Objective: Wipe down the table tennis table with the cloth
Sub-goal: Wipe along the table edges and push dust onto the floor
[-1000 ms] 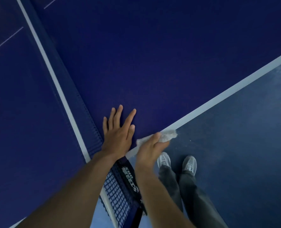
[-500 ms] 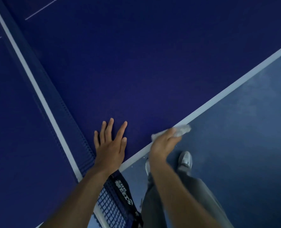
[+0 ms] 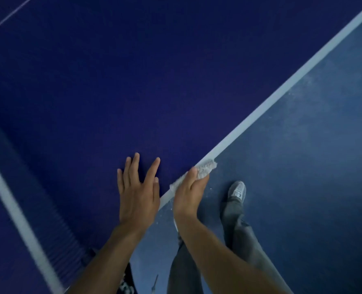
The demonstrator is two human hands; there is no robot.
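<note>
The dark blue table tennis table (image 3: 154,81) fills most of the head view, its white side edge line (image 3: 271,102) running from the upper right down to the centre. My right hand (image 3: 188,196) grips a small pale cloth (image 3: 205,168) and holds it against that edge line, fingers curled over the table's side. Just left of it, my left hand (image 3: 138,192) lies flat on the blue surface with fingers straight and spread.
The net (image 3: 55,225) with its white top band (image 3: 17,211) crosses the lower left, close behind my left wrist. Right of the table edge lies the blue-grey floor (image 3: 313,166), dusted with pale specks, where my grey-trousered legs and a grey shoe (image 3: 237,190) stand.
Both hands have slid along the side edge away from the net, the right one dragging the cloth along the white line. The view has shifted with them, and one foot has stepped forward.
</note>
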